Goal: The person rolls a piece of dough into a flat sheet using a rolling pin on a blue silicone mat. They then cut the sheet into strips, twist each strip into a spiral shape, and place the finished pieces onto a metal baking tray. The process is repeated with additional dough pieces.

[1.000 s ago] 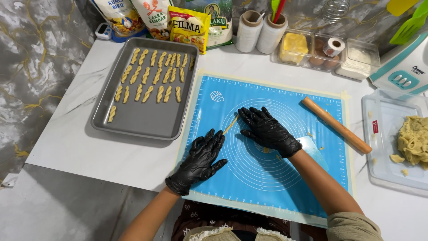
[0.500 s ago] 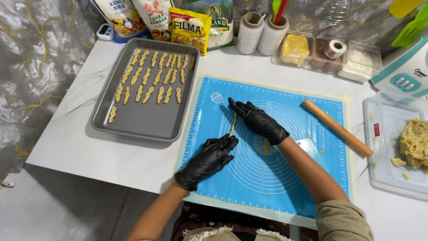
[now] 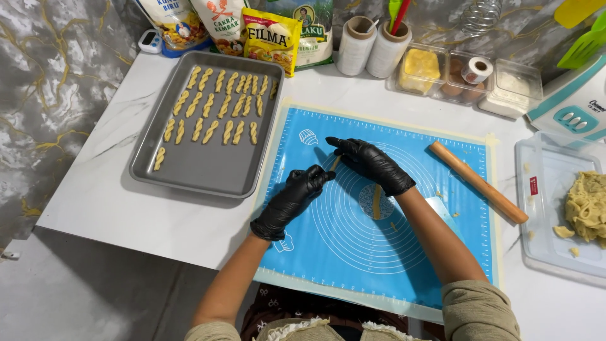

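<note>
Both gloved hands, left hand (image 3: pixel 291 201) and right hand (image 3: pixel 372 164), pinch one thin dough strip (image 3: pixel 335 163) between fingertips above the blue mat (image 3: pixel 353 252); baking tray (image 3: pixel 189 170) to the left.

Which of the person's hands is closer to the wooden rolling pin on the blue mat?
Right. The right hand lies just left of the wooden rolling pin, not touching it; the left hand sits farther left on the blue silicone mat.

The right hand (image 3: pixel 372 165) covers most of a thin dough strip (image 3: pixel 336 162) — its length cannot be told.
</note>
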